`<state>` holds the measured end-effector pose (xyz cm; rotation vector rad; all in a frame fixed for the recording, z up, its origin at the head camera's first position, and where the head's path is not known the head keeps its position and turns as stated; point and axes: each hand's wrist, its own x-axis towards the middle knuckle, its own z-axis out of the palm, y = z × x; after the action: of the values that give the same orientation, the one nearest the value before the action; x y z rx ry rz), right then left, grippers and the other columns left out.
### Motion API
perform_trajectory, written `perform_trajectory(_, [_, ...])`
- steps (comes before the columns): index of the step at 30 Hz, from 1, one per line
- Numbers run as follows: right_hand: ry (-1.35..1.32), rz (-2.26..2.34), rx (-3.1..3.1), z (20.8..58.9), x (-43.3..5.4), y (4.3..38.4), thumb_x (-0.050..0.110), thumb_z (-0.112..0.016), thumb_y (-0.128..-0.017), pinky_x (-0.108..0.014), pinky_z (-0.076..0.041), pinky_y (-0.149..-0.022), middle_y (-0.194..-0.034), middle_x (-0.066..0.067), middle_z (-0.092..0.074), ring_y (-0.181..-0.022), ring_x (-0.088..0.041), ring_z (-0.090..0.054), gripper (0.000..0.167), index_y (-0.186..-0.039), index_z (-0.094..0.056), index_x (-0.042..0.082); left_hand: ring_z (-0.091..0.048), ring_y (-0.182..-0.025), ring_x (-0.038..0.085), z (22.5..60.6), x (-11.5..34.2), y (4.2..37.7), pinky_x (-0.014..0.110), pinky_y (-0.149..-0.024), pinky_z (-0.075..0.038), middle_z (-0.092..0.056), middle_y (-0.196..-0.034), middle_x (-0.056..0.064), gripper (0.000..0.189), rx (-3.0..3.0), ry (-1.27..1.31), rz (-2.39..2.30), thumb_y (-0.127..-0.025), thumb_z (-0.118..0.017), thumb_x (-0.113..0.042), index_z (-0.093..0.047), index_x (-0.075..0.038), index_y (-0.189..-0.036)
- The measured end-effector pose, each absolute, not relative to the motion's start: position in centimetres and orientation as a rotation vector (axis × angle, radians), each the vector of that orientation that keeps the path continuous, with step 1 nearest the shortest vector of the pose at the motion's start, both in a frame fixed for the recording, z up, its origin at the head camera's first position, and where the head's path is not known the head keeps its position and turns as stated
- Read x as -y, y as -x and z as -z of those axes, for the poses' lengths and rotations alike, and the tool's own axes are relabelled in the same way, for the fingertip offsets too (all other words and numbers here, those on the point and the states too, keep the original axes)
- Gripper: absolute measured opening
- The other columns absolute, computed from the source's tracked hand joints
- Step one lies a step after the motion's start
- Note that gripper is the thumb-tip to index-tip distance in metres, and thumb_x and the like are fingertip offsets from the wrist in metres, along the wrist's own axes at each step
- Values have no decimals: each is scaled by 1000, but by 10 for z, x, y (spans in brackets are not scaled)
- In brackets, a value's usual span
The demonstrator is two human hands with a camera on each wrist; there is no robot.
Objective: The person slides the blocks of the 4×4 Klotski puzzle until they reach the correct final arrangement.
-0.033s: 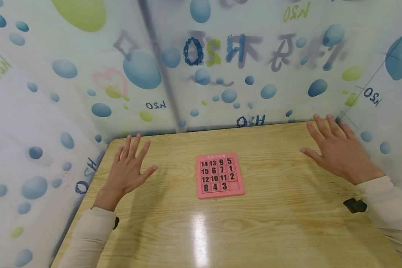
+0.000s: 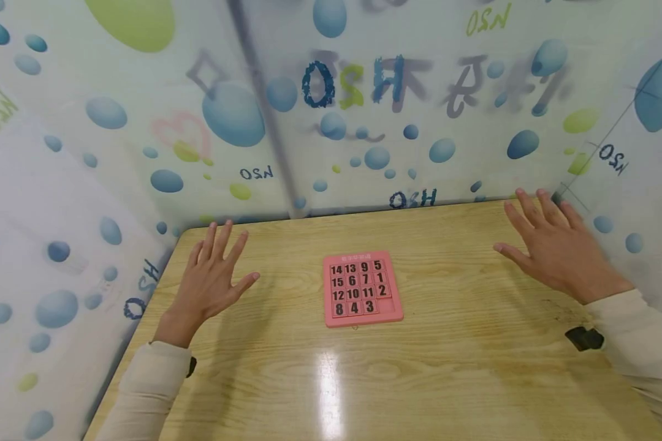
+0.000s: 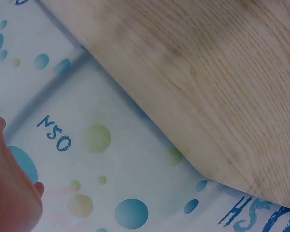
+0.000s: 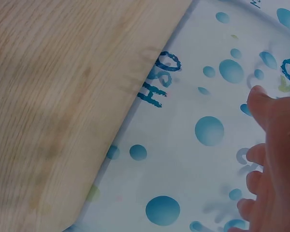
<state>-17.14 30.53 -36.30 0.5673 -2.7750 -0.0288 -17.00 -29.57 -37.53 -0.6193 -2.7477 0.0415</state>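
Observation:
A pink sliding number puzzle (image 2: pixel 364 289) lies flat near the middle of the wooden table (image 2: pixel 287 380). Its black-numbered tiles fill the frame except for one gap at the lower right corner. To the left of it, my left hand (image 2: pixel 209 282) is held over the table with its fingers straight and spread. My right hand (image 2: pixel 557 251) is over the table's far right part, fingers likewise spread. Neither hand touches the puzzle or holds anything. Part of the left hand (image 3: pixel 12 183) shows in the left wrist view, and part of the right hand (image 4: pixel 280 159) in the right wrist view.
Walls covered in a bubble-patterned sheet (image 2: pixel 353 165) rise behind the table and on both sides. A dark strap piece (image 2: pixel 585 338) shows beside the right sleeve (image 2: pixel 640 337). Light glares on the table's front part.

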Motion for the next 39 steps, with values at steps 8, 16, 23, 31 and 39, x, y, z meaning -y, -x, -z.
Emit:
perform_trajectory(8, [-562,10,2808,365,-304,172,50,-55,-98,-66,-13,-115,-163,-22,-16,-148,-47,-15,79,-156,-28,3,4,-154,35,377,295,169,64,-114,-19,-6,-166,16,82,2802,595,-40,-96,-51,-59,-24,-13,-159])
perform_trajectory(16, [-543,-44,2884,372,-294,171,50,-52,-99,-66,-10,-117,-164,-23,-11,-150,-47,-7,80,-157,-23,4,1,-153,38,377,284,165,64,-115,-18,-4,-167,16,86,2876,603,5,-95,-53,-58,-18,-13,-160])
perform_trajectory(23, [-571,-91,2924,381,-276,168,52,-52,-99,-69,-20,-112,-164,-22,-13,-149,-47,-11,82,-158,-22,4,-2,-152,40,380,270,164,65,-115,-18,-5,-167,16,89,2962,633,91,-95,-54,-59,-15,-15,-161])
perform_trajectory(31, [-678,-89,2907,395,-253,166,52,-53,-98,-67,-24,-111,-164,-17,-20,-148,-46,-17,80,-158,-25,7,-1,-153,40,384,252,160,65,-116,-17,-2,-167,15,93,3056,672,146,-93,-59,-56,-11,-14,-161])
perform_trajectory(39, [-758,-126,2935,402,-236,159,49,-54,-99,-64,-26,-113,-164,-21,-17,-148,-46,-18,79,-156,-27,3,-15,-152,38,394,229,159,65,-115,-22,-17,-165,15,91,3154,714,322,-94,-59,-56,-17,-10,-160])
